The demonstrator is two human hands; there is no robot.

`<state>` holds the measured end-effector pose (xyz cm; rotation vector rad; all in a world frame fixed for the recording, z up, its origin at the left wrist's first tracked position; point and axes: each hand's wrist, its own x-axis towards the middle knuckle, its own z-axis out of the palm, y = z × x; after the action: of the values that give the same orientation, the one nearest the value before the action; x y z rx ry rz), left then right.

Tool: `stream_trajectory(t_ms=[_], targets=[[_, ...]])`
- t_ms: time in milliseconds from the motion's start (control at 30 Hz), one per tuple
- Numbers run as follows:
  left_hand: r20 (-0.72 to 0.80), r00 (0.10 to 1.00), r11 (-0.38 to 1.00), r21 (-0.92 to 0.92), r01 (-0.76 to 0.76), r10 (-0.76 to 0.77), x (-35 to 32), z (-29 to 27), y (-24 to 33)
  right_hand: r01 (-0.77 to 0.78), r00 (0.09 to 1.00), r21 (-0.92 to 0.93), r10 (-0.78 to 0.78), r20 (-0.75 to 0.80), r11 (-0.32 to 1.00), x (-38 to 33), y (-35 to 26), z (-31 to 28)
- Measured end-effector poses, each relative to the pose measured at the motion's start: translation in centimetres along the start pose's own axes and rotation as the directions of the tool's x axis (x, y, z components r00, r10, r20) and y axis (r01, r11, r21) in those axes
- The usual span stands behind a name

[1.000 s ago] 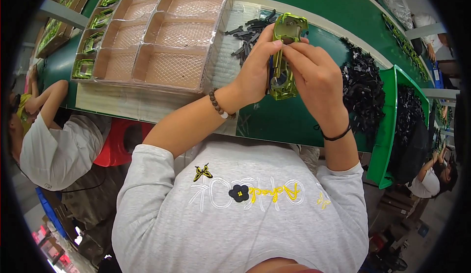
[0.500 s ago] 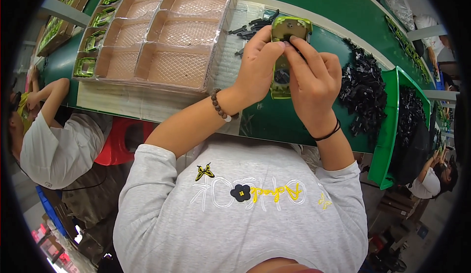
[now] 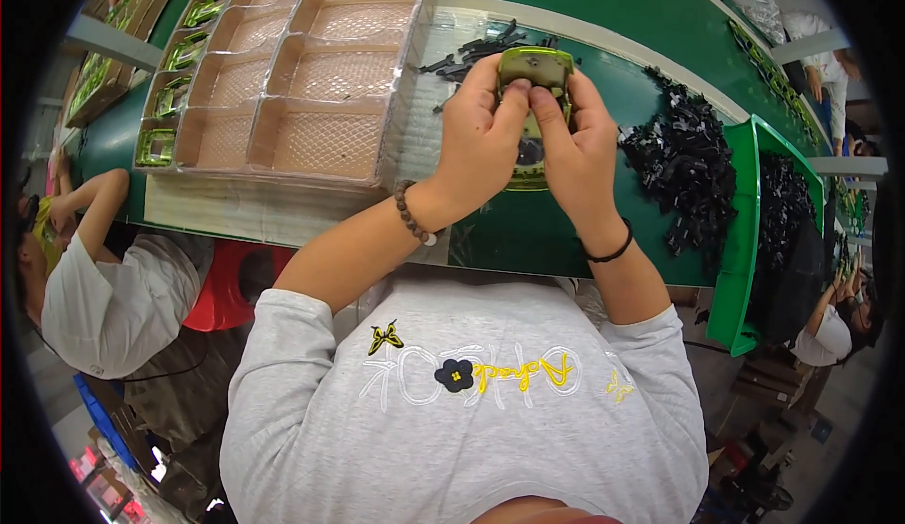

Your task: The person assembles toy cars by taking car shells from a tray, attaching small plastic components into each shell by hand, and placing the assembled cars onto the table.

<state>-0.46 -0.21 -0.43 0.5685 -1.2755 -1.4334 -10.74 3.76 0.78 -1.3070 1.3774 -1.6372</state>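
While left hand (image 3: 479, 142) and right hand (image 3: 582, 152) grip | green casing (image 3: 537, 64) | between them

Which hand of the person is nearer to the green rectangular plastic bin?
Right. The right hand is left of the green plastic bin, with a pile of small black parts between them; the left hand is farther left.

Even, fairly bright light covers the green workbench (image 3: 509, 241), and shadows are soft. Small glints follow the clear dividers of the tray (image 3: 320, 142) and the rim of the green casing (image 3: 533, 62). The left hand (image 3: 476, 142) and right hand (image 3: 580, 152) look reasonably crisp; the black pile (image 3: 686, 161) at right loses detail in its darkness. Straight edges bow outward, dark vignetting rounds the corners, and the far-right background turns stretched and soft.
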Motion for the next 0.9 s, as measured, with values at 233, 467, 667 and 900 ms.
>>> stream_trajectory(t_ms=[233, 467, 667, 900], targets=[[-0.01, 0.999, 0.999, -0.015, 0.032, -0.032, -0.2, 0.2, 0.8, -0.041, 0.991, 0.14, 0.058, -0.123, 0.989, -0.2, 0.2, 1.3], [-0.007, 0.996, 0.996, -0.008, 0.087, -0.087, 0.0, -0.2, 0.7, -0.134, 0.98, 0.209, 0.161, -0.121, 0.969, -0.2, -0.5, 2.0], [-0.057, 0.996, 0.997, -0.008, 0.074, -0.074, 0.1, 0.0, 0.3, -0.103, 0.988, 0.212, 0.125, -0.093, 0.972, 0.3, 0.2, 1.8], [-0.029, 0.996, 0.948, 0.311, -0.07, 0.083, 0.1, -0.4, 0.0, -0.1, 0.993, 0.092, 0.105, -0.049, 0.991, 0.4, -0.1, 1.4]])
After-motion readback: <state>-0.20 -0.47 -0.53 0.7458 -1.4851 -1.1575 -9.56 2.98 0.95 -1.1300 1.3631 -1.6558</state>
